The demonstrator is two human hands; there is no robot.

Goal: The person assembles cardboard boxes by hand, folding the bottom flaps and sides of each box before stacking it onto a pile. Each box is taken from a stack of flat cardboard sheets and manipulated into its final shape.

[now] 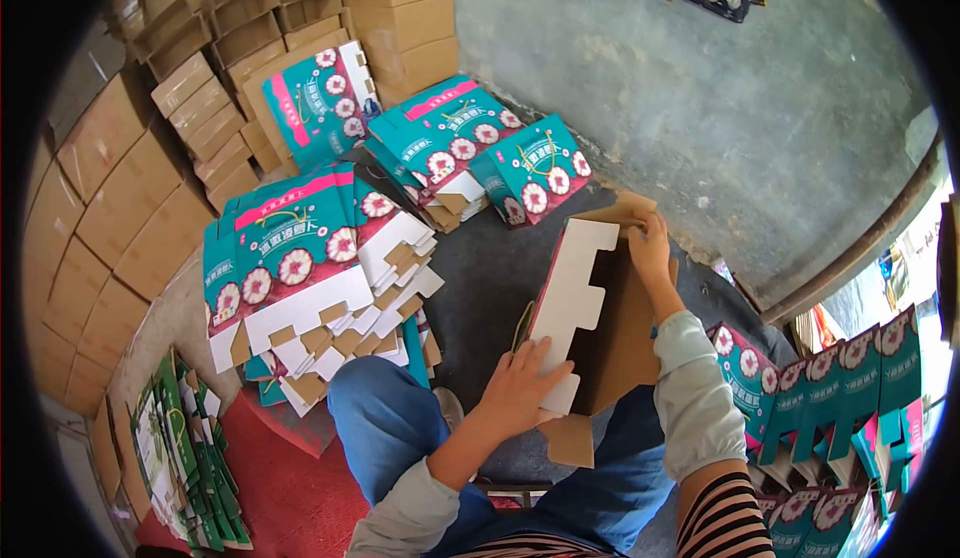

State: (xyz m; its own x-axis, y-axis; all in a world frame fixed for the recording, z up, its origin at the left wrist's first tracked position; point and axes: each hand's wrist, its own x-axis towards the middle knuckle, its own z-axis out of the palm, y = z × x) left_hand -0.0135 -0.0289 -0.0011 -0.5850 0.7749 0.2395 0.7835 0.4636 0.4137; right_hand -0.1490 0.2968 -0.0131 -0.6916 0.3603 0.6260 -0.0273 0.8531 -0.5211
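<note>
Carton (640,343) could crease if our left hand (522,390), loosely spread on it, overpresses; our right hand (650,250) pinches its flap (613,212).

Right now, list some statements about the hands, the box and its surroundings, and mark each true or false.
1. The left hand and the right hand both touch the open box. True.
2. The inside of the open box is teal. False: it is brown.
3. Brown cartons are stacked behind the printed boxes. True.
4. The trousers are red. False: the trousers are blue.
5. The right hand is inside a green bag. False: it is at the open box's far edge.
</note>
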